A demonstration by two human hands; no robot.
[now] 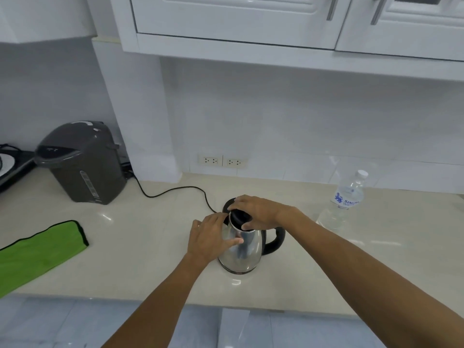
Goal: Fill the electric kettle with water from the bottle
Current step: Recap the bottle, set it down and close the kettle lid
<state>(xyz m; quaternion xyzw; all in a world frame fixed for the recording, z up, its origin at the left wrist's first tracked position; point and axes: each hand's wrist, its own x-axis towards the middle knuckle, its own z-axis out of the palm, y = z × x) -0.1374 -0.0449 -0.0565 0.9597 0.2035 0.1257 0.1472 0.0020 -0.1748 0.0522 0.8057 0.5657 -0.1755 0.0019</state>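
Note:
A steel electric kettle with a black handle stands on the beige counter, in front of its black base. My left hand rests flat against the kettle's left side, thumb on the steel. My right hand grips the black lid on top of the kettle, fingers around its rim. A clear plastic water bottle with a white cap and blue label stands upright to the right, apart from both hands.
A dark grey hot-water dispenser stands at the back left, with a cord running across the counter to the base. A green cloth lies at the left. Wall sockets sit behind; white cabinets hang overhead.

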